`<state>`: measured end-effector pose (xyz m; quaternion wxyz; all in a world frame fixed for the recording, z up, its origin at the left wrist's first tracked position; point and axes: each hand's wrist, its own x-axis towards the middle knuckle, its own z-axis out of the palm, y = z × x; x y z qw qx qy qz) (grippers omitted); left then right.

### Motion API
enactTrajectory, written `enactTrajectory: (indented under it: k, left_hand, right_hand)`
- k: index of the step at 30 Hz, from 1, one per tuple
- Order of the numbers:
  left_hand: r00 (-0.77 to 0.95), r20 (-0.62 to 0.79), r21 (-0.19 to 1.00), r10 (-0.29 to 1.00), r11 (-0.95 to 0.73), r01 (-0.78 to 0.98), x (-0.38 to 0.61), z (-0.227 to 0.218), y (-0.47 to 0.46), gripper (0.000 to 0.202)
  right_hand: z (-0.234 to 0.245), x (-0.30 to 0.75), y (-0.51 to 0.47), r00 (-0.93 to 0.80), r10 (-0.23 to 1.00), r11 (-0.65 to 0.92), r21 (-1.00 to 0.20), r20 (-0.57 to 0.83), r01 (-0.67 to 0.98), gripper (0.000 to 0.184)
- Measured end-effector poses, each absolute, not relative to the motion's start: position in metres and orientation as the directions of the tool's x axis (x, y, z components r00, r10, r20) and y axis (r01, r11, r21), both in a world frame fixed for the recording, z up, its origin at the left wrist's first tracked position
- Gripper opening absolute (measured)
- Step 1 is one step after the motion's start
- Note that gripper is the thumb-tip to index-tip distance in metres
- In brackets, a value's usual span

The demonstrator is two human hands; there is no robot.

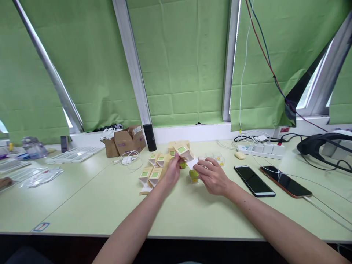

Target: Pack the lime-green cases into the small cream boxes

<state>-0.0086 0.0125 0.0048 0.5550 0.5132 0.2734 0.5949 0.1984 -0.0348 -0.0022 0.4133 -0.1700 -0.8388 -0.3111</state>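
My left hand (173,170) is closed on a small tan cardboard box (184,151) with a green panel on its face. In my right hand (211,176) the fingers pinch a small white piece of paper or card (191,164) close to the box's lower edge. Just under my right fingers stands a small clear container with something green (194,175) on it. Another green item (183,165) shows partly behind my left hand. Several similar tan boxes (154,175) with green panels stand in a cluster left of my left hand.
Clear round containers (218,158) lie behind my right hand. Two phones (254,180) rest to the right, with a power strip (261,149) and cables behind them. At the back left are an opened brown carton (129,141), a black cylinder (149,137) and a white cable (129,158).
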Motion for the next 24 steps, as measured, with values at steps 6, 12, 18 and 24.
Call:
enactTrajectory:
  k: [6,12,18,24]
  left_hand:
    - [0.148,0.256,0.875,0.955,-0.164,-0.456,-0.014,0.007,0.013,0.05]
    - [0.096,0.362,0.863,0.927,-0.294,-0.412,-0.016,0.006,0.015,0.058]
    - [0.037,0.522,0.839,0.852,-0.504,-0.206,-0.013,0.006,0.01,0.076]
    - [0.1,0.865,0.423,0.492,-0.821,0.384,-0.017,0.011,-0.01,0.041]
  right_hand:
    - [-0.001,0.2,-0.035,-0.609,0.041,0.782,0.354,0.792,0.513,0.017]
    - [0.002,0.2,-0.034,-0.361,0.122,0.819,0.111,0.924,0.563,0.016]
    - [0.019,0.193,-0.026,-0.149,0.342,0.779,-0.192,0.928,0.597,0.037]
    - [0.008,0.198,-0.016,-0.083,0.38,0.755,-0.257,0.922,0.603,0.041]
